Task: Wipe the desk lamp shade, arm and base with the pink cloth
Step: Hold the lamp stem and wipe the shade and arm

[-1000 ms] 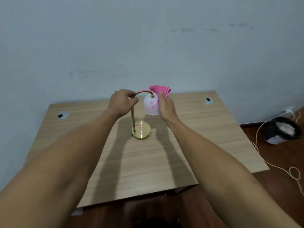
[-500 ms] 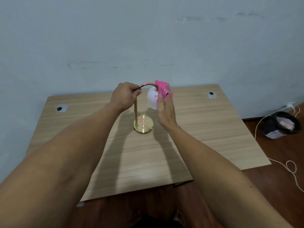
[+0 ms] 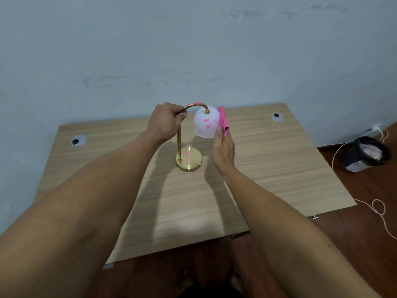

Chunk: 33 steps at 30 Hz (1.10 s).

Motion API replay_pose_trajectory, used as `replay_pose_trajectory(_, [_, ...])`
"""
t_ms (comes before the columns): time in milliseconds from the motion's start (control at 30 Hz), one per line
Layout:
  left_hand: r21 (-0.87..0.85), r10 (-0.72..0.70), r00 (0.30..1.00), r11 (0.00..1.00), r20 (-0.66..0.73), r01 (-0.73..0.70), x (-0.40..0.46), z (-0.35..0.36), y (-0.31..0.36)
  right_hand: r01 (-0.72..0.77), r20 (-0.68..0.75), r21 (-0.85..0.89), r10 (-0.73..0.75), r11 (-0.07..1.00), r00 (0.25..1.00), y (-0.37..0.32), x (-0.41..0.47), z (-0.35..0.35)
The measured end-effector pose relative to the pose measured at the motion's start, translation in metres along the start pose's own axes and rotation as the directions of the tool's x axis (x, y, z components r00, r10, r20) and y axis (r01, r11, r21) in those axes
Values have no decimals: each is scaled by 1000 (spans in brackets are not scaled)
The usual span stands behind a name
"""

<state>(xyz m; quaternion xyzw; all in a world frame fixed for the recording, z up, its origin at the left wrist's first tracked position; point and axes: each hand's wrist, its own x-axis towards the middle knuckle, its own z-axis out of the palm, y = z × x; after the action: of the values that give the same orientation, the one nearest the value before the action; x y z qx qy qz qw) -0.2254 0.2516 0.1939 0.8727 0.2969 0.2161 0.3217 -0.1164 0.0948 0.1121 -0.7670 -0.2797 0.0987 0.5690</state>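
On the near floor we see a white cable [image 3: 380, 208] and, further right, a black bin [image 3: 364, 154]. The wooden surface [image 3: 279, 168] carries the lamp: its gold base [image 3: 189, 161] stands in the middle. Our left hand [image 3: 166, 123] grips the curved arm [image 3: 194, 105]. Our right hand [image 3: 222, 150] pinches the pink cloth [image 3: 223, 121] against the right side of the white shade [image 3: 206, 123]. Half a second ago the cloth lay over the shade's front and top; now it has moved to the side.
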Motion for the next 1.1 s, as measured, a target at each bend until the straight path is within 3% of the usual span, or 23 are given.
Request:
replay_pose_trajectory(67, [0,2,1000,1000,3,-2,1,0,0,-173,-41,37,174,984,984,-8,10,2])
replay_pose_trajectory(100, [-2,4,1000,1000,3,-4,1,-1,-1,-170,-19,24,171,985,985,-14,14,4])
replay_pose_trajectory(233, [-15,10,1000,1000,9,-10,0,-2,-4,128,69,-53,-124,990,990,-20,5,9])
replay_pose_trajectory(333, [-30,13,1000,999,10,-13,0,0,-3,230,82,-117,-221,966,972,4,-15,5])
replay_pose_trajectory(433, [-33,9,1000,999,14,-8,0,0,-2,58,1,-10,-58,998,998,-8,-5,5])
replay_pose_trajectory(500, [-30,8,1000,1000,13,-7,-1,-1,-2,35,0,-7,-35,999,999,-19,11,10])
replay_pose_trajectory(667, [-42,-10,1000,999,10,11,-4,-2,-2,303,113,-191,-286,934,951,4,-11,18])
replay_pose_trajectory(833, [-23,0,1000,1000,9,0,-2,-3,0,348,79,-212,-339,913,937,17,-17,19])
replay_pose_trajectory(1000, [-31,-3,1000,1000,18,3,-1,-4,0,558,201,-406,-525,724,827,22,-14,19])
replay_pose_trajectory(1100, [-27,-4,1000,1000,21,5,-1,-2,0,588,226,-393,-546,706,807,43,-19,2])
